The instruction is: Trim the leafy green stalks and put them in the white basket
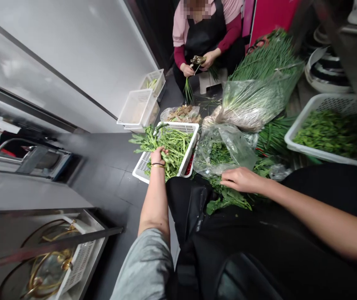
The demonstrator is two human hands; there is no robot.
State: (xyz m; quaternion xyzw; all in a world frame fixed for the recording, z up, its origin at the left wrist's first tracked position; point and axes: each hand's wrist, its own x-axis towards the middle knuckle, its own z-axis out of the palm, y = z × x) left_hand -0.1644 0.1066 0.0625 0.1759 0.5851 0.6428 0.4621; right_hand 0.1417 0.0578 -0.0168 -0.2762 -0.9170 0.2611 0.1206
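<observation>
Grey floor tiles carry the work; no desk is in use. Left hand (pixel 158 156) is sunk in the cut greens (pixel 178 143) heaped in the white basket (pixel 140 170). Its fingers curl down into the stems, hold unconfirmed. Right hand (pixel 239 179) rests on loose leafy stalks (pixel 228 199) below the plastic bag (pixel 228 143), fingers half bent, grip likewise not determinable. Recommendation: lay stems parallel and level, well inside the basket rim, and draw few stalks per pass.

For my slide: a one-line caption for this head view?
Left hand in a white basket of greens; right hand on leafy stems beside a plastic bag.
</observation>
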